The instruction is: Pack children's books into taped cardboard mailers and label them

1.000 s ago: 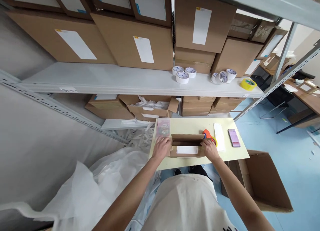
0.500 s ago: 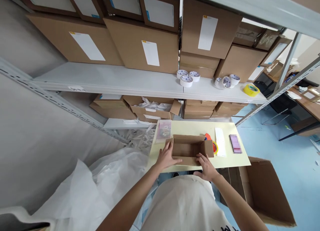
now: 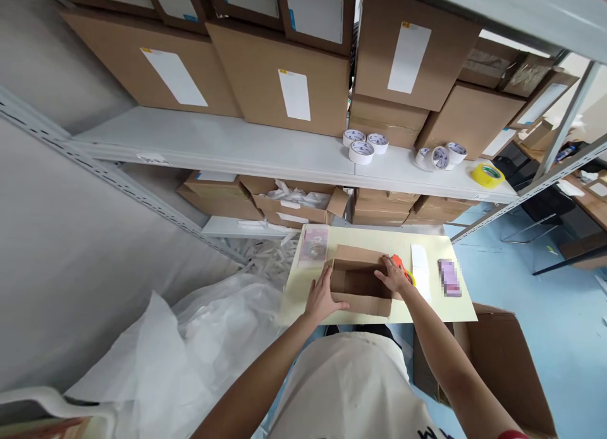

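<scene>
"Head view, then: what is different from a second ago?"

"The cardboard box point(image 3: 360, 287) has been turned. A second ago a white label showed on its near side. Now the open top faces up and the inside looks bare. It sits on the table point(image 3: 446, 309), toward the near edge."

"And the hands?"

"Both were on the ends. The left hand point(image 3: 322, 296) now lies flat against the left wall, fingers point(image 3: 326, 279) spread wide and thumb along the near rim. The right hand point(image 3: 389, 276) was on the near edge half a second ago and is now at the far right corner. Its fingers drape over the rim; I cannot tell whether they pinch it."

"So what does that show?"

"The box is standing open and steadied from two sides, with nothing in it."

"What lies around it?"

"An orange tool point(image 3: 397, 260) is just beside the right hand, then a white paper strip point(image 3: 420, 269). A clear pouch point(image 3: 313, 244) is at the far left corner. A big open carton point(image 3: 502, 357) stands on the floor to the right."
</scene>
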`<action>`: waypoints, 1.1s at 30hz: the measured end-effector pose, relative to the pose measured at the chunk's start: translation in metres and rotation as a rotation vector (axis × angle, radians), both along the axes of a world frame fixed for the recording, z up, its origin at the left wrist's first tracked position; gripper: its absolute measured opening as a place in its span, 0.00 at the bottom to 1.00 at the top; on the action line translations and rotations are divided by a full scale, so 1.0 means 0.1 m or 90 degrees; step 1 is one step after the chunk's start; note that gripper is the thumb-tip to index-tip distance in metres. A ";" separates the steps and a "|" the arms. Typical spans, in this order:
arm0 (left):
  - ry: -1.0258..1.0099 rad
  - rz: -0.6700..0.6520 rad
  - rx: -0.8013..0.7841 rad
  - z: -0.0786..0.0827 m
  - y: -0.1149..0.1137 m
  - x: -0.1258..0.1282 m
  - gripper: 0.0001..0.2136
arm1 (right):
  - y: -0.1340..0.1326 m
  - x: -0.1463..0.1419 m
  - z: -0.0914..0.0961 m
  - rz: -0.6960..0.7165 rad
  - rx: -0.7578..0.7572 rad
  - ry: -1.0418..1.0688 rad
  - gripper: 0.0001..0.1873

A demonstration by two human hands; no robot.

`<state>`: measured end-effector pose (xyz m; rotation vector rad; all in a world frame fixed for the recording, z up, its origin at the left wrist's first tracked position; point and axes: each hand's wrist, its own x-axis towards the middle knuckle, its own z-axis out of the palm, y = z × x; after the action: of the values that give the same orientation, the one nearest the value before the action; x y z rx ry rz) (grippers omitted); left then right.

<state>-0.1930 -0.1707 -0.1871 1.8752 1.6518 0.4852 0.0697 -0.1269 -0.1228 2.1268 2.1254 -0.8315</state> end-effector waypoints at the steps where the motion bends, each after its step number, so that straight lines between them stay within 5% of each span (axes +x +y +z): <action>1: -0.012 0.008 -0.001 -0.02 0.00 0.02 0.60 | 0.02 0.00 0.01 -0.001 -0.008 0.002 0.34; 8: -0.149 0.056 0.014 -0.16 0.00 0.13 0.61 | -0.05 -0.18 0.22 0.093 0.048 -0.145 0.48; 11: -0.227 0.049 0.032 -0.23 0.01 0.17 0.60 | -0.16 -0.50 0.24 0.263 0.094 -0.118 0.55; 15: -0.310 0.033 0.062 -0.35 -0.04 0.08 0.45 | -0.19 -0.96 0.16 0.457 -0.002 0.022 0.61; 18: -0.352 0.048 0.049 -0.47 -0.14 -0.13 0.35 | -0.17 -1.14 0.09 0.449 -0.066 0.056 0.60; 21: -0.356 0.162 0.013 -0.58 -0.15 -0.39 0.31 | -0.15 -1.15 0.04 0.373 -0.098 0.103 0.51; 25: -0.218 0.366 -0.026 -0.62 0.26 -0.66 0.27 | -0.15 -1.08 -0.01 0.318 -0.127 0.159 0.45; 29: -0.035 0.372 -0.100 -0.59 0.87 -0.72 0.27 | -0.18 -1.05 -0.10 0.324 -0.112 0.185 0.44; 33: 0.050 0.398 -0.181 -0.57 1.18 -0.56 0.31 | -0.22 -1.04 -0.16 0.345 -0.094 0.213 0.43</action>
<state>-0.2487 -0.0531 -0.2440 1.1667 2.2254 0.3951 -0.0344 -0.1485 -0.1386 1.3028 2.5109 -1.2759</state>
